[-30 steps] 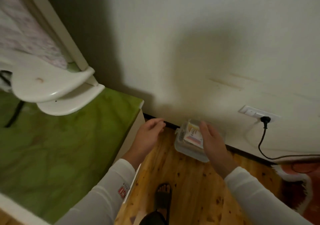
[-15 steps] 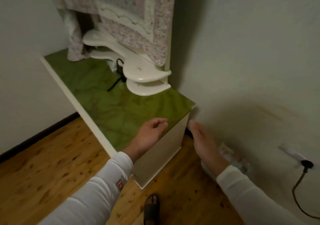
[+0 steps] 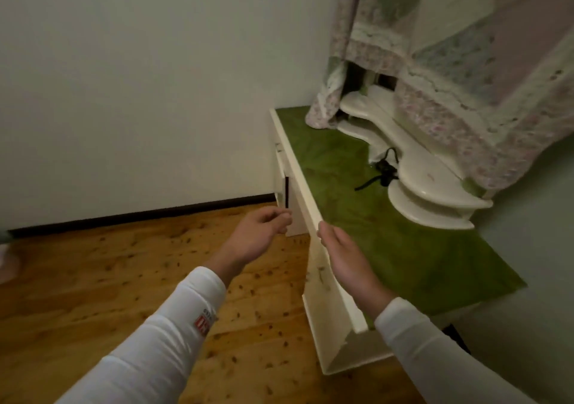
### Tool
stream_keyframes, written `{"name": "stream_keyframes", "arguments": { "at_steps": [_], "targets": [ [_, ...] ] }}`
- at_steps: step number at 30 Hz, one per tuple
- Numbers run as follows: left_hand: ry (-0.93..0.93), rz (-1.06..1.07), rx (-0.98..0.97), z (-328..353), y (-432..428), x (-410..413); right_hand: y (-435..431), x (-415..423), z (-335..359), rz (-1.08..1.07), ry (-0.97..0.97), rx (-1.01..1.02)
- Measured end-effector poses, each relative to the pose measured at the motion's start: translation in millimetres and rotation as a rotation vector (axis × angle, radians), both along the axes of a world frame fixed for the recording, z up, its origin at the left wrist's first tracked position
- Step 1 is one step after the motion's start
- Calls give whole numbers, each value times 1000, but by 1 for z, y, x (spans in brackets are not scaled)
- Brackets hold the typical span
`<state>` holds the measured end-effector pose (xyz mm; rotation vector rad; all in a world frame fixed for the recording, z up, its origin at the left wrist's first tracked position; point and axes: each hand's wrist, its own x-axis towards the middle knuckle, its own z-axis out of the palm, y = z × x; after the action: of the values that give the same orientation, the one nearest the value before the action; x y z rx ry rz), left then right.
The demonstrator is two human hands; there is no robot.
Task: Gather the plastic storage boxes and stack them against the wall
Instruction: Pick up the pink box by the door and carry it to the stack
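No plastic storage box shows in this view. My left hand (image 3: pixel 259 233) hovers over the wooden floor (image 3: pixel 108 279), empty, with its fingers loosely curled and apart. My right hand (image 3: pixel 344 257) is held out flat in front of the cream front edge of the low cabinet (image 3: pixel 316 273), fingers extended, holding nothing. Both arms wear white sleeves.
The cream cabinet has a green top (image 3: pixel 388 233) carrying a white curved stand (image 3: pixel 428 192) and a black cord (image 3: pixel 383 174). A floral cloth (image 3: pixel 450 77) hangs above it. A pale wall (image 3: pixel 139 93) with a dark skirting board runs along the left.
The view has swung left, away from the wall socket corner. The clear box my right hand held one second ago has been let go and is out of sight. Both hands are empty.
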<state>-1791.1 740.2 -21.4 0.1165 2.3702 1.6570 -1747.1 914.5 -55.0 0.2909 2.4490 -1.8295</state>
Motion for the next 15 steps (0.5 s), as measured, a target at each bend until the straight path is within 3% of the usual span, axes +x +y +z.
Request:
{"name": "stream_keyframes", "arguments": {
  "at_steps": [7,15],
  "targets": [
    [18,282,27,-6,-198,-33,-183,-72,7,299,-25,21],
    [27,506,-14,-7,-410,-51,-391,-131,10,490,-45,1]
  ]
}}
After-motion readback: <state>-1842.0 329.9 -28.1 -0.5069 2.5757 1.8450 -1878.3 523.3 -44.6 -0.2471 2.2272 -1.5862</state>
